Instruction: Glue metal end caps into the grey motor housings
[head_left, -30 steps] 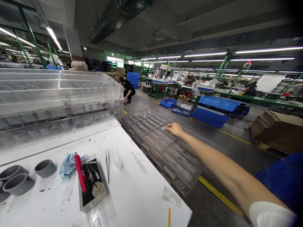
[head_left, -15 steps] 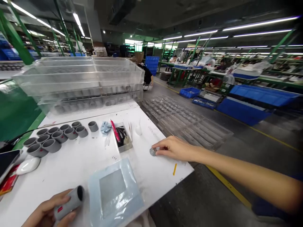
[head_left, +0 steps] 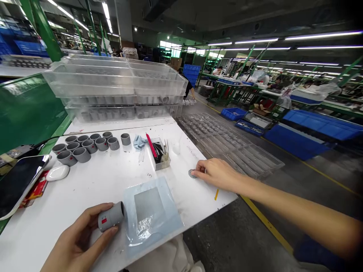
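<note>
Gray tube [head_left: 111, 216] is gripped firm in the left hand [head_left: 75, 240], while the curled right hand [head_left: 217, 175] touches a small metal disc [head_left: 192, 173] on the white table [head_left: 56, 196], but if it grips I cannot tell.

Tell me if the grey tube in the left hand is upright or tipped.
Tipped: the grey tube lies nearly level in the left hand.

No words, brand or number can be read here. The grey plastic tube [head_left: 110, 216] carries a small red label [head_left: 104, 220] with marks too tiny to make out, and the red printed packet [head_left: 35, 187] beside the tablet [head_left: 21, 185] is equally illegible.
</note>
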`<state>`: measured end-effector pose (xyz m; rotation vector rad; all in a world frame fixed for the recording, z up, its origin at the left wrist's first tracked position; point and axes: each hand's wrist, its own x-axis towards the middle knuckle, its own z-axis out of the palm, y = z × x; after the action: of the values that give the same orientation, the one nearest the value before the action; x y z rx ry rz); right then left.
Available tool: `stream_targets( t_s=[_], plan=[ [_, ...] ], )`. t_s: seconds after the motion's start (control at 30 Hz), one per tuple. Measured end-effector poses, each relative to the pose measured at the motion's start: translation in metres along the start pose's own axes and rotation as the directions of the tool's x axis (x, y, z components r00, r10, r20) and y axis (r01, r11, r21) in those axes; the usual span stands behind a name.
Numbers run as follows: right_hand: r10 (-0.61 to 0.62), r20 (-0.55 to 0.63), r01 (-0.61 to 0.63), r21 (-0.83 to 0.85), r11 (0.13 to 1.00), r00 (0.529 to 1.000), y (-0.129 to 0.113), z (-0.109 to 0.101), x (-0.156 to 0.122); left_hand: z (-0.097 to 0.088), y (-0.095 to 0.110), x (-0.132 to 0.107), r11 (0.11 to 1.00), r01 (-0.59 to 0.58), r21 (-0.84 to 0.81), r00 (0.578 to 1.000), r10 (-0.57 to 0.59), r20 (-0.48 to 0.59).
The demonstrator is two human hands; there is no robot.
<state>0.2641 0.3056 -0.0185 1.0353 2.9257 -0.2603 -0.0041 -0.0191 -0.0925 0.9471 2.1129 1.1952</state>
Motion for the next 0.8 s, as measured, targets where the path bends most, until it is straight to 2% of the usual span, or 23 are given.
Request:
stream_targets(
  t_s=[0.13,0.3,0.4,0.53,0.6,0.7,0.8],
  plan=[
    [-0.062,0.023,0.062,-0.005,0.998,0.998,-0.003,-0.002,0.002,-0.003,0.001,0.001,0.998,0.021,-0.060,0.995,-0.015,0.103],
    [-0.101,0.035,0.101,-0.013,0.995,0.994,-0.002,-0.004,0.004,0.002,0.022,-0.004,0.975,0.050,-0.217,0.999,-0.047,0.018],
    [-0.125,0.036,0.126,-0.016,0.992,0.991,-0.003,-0.005,0.006,0.001,0.030,-0.005,0.968,0.081,-0.239,0.997,-0.076,0.030],
    [-0.238,-0.061,0.243,0.082,0.967,0.969,-0.029,-0.005,0.009,-0.004,0.032,-0.003,0.946,0.082,-0.312,0.996,-0.069,0.051],
    [-0.346,-0.156,0.374,0.225,0.900,0.925,-0.057,-0.001,0.011,-0.006,0.032,-0.001,0.925,0.073,-0.372,0.997,-0.059,0.051],
    [-0.497,-0.302,0.581,0.419,0.698,0.814,-0.110,0.009,0.019,-0.008,0.030,0.001,0.889,0.077,-0.452,0.997,-0.064,0.044],
    [-0.545,-0.467,0.718,0.477,0.507,0.696,-0.156,0.022,0.032,-0.009,0.028,0.004,0.856,0.083,-0.510,0.996,-0.065,0.054]
  ],
)
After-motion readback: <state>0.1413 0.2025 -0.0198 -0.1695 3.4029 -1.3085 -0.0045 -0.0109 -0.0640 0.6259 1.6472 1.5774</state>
